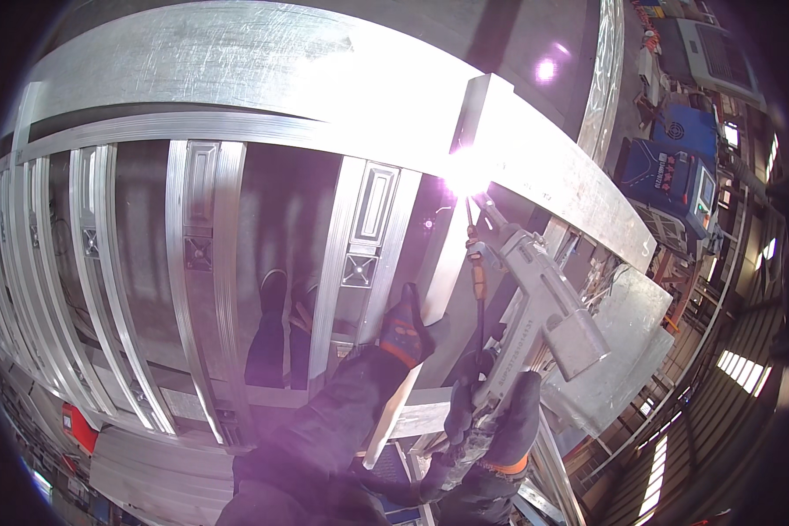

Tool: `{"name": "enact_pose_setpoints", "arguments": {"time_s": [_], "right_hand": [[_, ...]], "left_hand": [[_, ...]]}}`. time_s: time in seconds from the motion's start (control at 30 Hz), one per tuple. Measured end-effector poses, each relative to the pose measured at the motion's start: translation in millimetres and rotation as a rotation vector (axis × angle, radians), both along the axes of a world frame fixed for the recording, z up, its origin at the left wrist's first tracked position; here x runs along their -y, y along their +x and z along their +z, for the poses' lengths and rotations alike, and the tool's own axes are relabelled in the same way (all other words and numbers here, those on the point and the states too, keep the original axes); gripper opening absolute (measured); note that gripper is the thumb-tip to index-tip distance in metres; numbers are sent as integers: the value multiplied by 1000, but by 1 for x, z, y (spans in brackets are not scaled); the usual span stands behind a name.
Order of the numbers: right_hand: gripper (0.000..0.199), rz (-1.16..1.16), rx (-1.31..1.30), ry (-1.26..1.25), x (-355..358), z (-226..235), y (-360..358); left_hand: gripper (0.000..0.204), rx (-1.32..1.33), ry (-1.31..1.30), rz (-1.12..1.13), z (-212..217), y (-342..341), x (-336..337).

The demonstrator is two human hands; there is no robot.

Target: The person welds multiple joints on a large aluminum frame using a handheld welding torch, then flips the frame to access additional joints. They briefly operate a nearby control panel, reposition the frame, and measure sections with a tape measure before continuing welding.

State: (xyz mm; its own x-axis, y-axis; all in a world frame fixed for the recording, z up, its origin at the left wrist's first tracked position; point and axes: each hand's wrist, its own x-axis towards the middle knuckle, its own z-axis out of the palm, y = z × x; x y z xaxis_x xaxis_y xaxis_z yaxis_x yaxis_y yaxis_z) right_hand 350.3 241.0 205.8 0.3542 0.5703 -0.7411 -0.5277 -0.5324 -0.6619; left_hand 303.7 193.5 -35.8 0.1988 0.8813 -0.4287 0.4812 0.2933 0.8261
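Note:
My right hand (513, 425), in a dark glove with an orange cuff, is closed round the handle of a grey welding gun (543, 307). Its nozzle points up and left at a metal joint, where a white glare (466, 174) hides the exact contact. A thin wire feed tube (479, 280) runs beside the nozzle into the glare. My left hand (403, 329), also gloved, is closed on a pale square metal tube (447, 285) below that joint. The tube meets a wide flat metal beam (570, 180) of a large silvery frame (228, 127).
Ribbed uprights (197, 289) with embossed panels fill the frame's left side. A blue machine (675, 188) stands at the far right, near a flat metal sheet (627, 346). At the lower left is a red box (79, 427). Legs with dark trousers (270, 351) show between the uprights.

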Motion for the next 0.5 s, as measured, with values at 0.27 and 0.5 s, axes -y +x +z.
{"name": "enact_pose_setpoints", "arguments": {"time_s": [0.27, 0.5], "right_hand": [[76, -35, -22, -39, 37, 22, -4], [89, -186, -36, 82, 147, 72, -38]], "left_hand": [[68, 966, -682, 470, -8, 5, -6], [56, 1039, -1134, 763, -40, 6, -23]]}}
